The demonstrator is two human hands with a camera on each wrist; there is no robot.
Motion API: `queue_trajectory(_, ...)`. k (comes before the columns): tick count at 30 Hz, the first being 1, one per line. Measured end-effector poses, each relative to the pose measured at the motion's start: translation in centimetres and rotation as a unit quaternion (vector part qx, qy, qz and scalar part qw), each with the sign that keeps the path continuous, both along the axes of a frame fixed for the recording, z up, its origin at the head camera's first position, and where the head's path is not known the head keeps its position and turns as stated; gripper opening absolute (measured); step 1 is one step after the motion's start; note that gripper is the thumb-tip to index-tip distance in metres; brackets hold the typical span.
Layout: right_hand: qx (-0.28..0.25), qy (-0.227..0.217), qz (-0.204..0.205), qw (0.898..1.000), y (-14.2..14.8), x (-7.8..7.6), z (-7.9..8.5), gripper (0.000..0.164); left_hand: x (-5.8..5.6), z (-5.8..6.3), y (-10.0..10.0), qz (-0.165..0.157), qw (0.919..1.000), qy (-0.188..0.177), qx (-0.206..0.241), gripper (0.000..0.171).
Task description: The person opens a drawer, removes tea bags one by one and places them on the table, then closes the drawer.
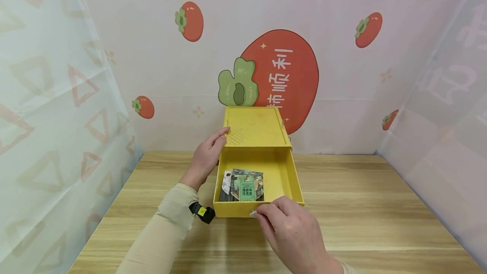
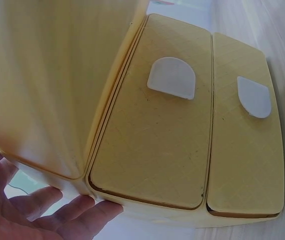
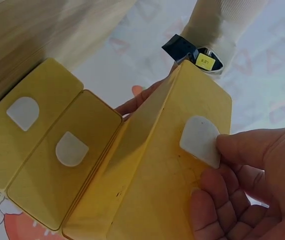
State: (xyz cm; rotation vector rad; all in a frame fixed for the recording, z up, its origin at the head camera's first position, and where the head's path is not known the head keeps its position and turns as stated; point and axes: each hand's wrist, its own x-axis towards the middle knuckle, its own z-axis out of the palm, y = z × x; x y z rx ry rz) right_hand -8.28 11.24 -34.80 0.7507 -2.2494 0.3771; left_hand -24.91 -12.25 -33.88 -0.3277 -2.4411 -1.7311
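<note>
A yellow plastic drawer cabinet [image 1: 256,126] stands on the table with its top drawer [image 1: 233,209] pulled far out. Inside that drawer, toward its left side, lie several flat tea packets [image 1: 252,187], a green-labelled one uppermost. My right hand [image 1: 293,229] pinches the white tab handle [image 3: 200,140] on the drawer's front between thumb and fingers. Against the cabinet's left side my left hand [image 1: 205,157] rests, its fingers extended along the wall and a fingertip at the top edge. Two lower drawers [image 2: 157,135] with white tabs show shut in the left wrist view.
The wooden table [image 1: 354,210] extends to both sides of the cabinet. Behind it hangs a pale cloth backdrop [image 1: 335,83] printed with red persimmons, and patterned cloth walls [image 1: 49,117] flank the table. A black band [image 1: 203,212] is on the left wrist.
</note>
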Motion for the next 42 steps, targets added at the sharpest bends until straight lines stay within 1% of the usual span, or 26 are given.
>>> queue_trajectory(4,-0.023,0.030,0.046,0.998,0.3,-0.4,0.0,0.010,0.0,0.0,0.0,0.004,1.0000,0.004,-0.006,0.045)
queue_trajectory(5,-0.027,0.034,0.055,0.998,0.3,-0.4,0.0,0.010,-0.1,0.0,0.0,0.004,1.0000,0.005,-0.007,0.045)
queue_trajectory(8,-0.034,0.030,0.069,0.997,0.5,-0.5,0.2,0.019,-0.1,0.1,0.0,0.003,0.9999,0.004,-0.010,0.045)
queue_trajectory(10,-0.034,0.024,0.073,0.996,0.6,-0.4,0.3,0.025,-0.1,0.0,-0.1,0.001,0.9999,0.002,-0.010,0.045)
queue_trajectory(13,-0.038,0.020,0.082,0.996,0.8,-0.4,0.5,0.028,0.0,0.0,-0.1,0.000,0.9999,0.003,-0.011,0.045)
queue_trajectory(16,-0.045,0.035,0.095,0.994,0.9,-0.5,1.0,0.025,-0.1,0.0,-0.1,0.000,0.9999,0.005,-0.011,0.045)
queue_trajectory(19,-0.051,0.040,0.093,0.994,1.1,-0.6,1.7,0.013,-0.1,0.0,-0.1,0.002,0.9999,0.005,-0.010,0.045)
queue_trajectory(20,-0.055,0.045,0.095,0.993,1.2,-0.7,1.9,0.013,-0.1,0.0,-0.1,0.002,0.9999,0.005,-0.011,0.045)
queue_trajectory(21,-0.058,0.046,0.094,0.993,1.3,-0.8,2.2,0.009,0.0,0.0,-0.1,0.002,0.9999,0.004,-0.012,0.045)
queue_trajectory(25,-0.057,0.041,0.082,0.994,2.0,-1.2,3.7,0.015,0.0,0.1,-0.1,0.001,0.9999,0.006,-0.015,0.046)
queue_trajectory(27,-0.049,0.023,0.068,0.996,2.4,-1.5,4.5,0.022,0.0,0.2,0.0,0.002,0.9998,0.006,-0.017,0.046)
queue_trajectory(30,-0.034,0.000,0.046,0.998,3.0,-2.2,5.6,0.020,0.0,0.2,0.0,0.003,0.9998,0.006,-0.016,0.046)
queue_trajectory(32,-0.025,-0.032,0.032,0.999,3.4,-2.9,6.2,0.018,-0.1,0.3,0.0,0.002,0.9999,0.004,-0.014,0.046)
queue_trajectory(34,-0.011,-0.075,0.020,0.997,3.7,-3.7,6.8,0.017,-0.1,0.3,0.0,0.002,0.9999,0.005,-0.014,0.045)
queue_trajectory(36,0.012,-0.130,0.011,0.991,4.0,-4.5,7.5,0.016,-0.1,0.3,0.0,0.003,0.9999,0.005,-0.013,0.045)
queue_trajectory(38,0.039,-0.188,0.005,0.981,4.1,-5.4,8.1,0.015,-0.1,0.3,-0.1,0.005,0.9997,0.010,-0.021,0.046)
queue_trajectory(40,0.070,-0.230,0.007,0.971,4.1,-6.3,8.5,0.015,-0.1,0.3,-0.1,0.004,0.9997,0.008,-0.021,0.045)
queue_trajectory(42,0.095,-0.263,0.008,0.960,4.1,-6.9,8.8,0.015,-0.1,0.2,-0.1,0.003,0.9998,0.006,-0.020,0.045)
